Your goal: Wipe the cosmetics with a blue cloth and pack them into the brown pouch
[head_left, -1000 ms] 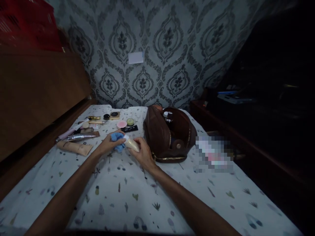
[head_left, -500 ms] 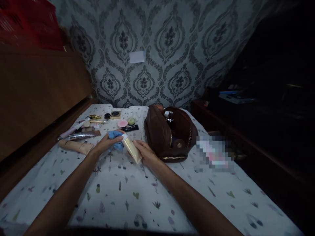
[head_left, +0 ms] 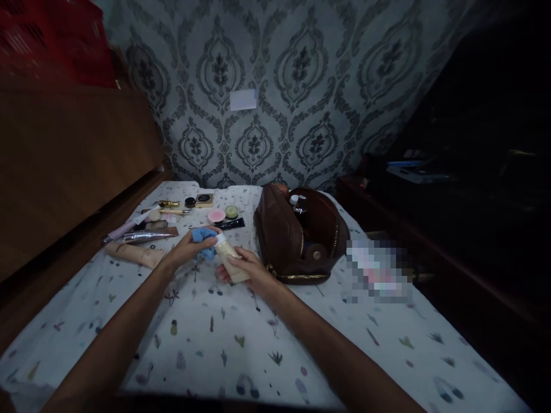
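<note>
A pale yellow squeeze tube [head_left: 228, 258] with a white cap tilts above the patterned sheet. My right hand [head_left: 252, 271] is closed round its lower body, thumb across the front and fingertips showing on the far side. Bunched in my left hand [head_left: 186, 248] is a blue cloth [head_left: 203, 235], and that hand's thumb and fingers are at the capped end of the tube. Just right of my right hand stands a brown leather bag [head_left: 284, 252], unzipped, with a few bottle tops showing inside.
Left of my hands lie a beige tube [head_left: 133, 252], a silver tube [head_left: 150, 234] and several smaller cosmetics. Beyond them are a pink round compact [head_left: 216, 216], a green-lidded jar [head_left: 231, 212] and a black tube [head_left: 232, 223]. A blurred-out packet [head_left: 379, 269] lies right of the bag.
The tube has been turned in my right hand, whose thumb now lies over its front and fingertips show beneath. My left hand keeps the cloth at the cap. The view has shifted slightly.
</note>
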